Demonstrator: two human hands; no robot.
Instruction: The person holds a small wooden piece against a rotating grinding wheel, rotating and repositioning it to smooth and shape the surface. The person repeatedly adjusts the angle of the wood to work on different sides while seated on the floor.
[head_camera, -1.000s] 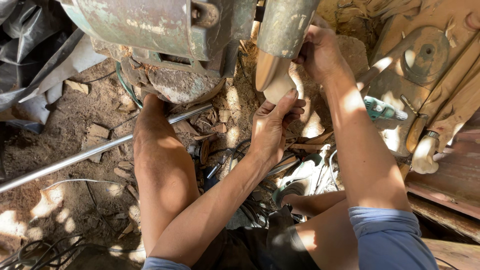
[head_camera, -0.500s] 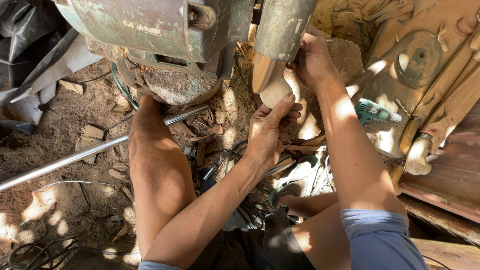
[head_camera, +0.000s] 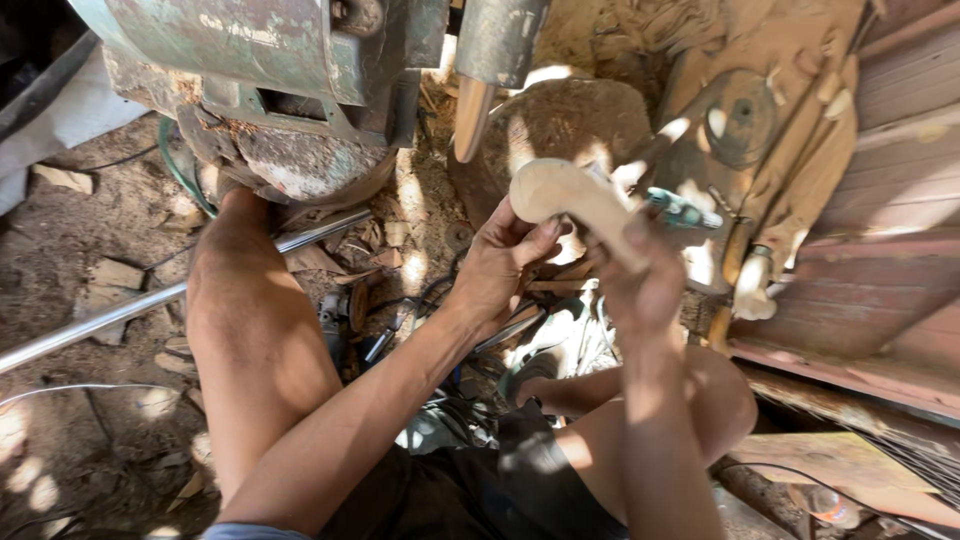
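Observation:
A curved, pale wooden piece with a rounded end is held in both my hands in front of me. My left hand cups its rounded end from below, thumb on the wood. My right hand grips the narrower shaft end. Above it, clear of the wood, hangs the tapered sanding cone of an old green machine. The piece sits lower and to the right of the cone, not touching it.
My bare knees bracket a dirt floor strewn with wood scraps. A metal rod crosses at left. Hand tools lie between my legs, a teal-handled tool lies right, and wooden boards with carved parts fill the right side.
Both hands have drawn the wooden piece down and right, away from the sanding cone it was pressed against. The piece is now turned so its rounded end shows.

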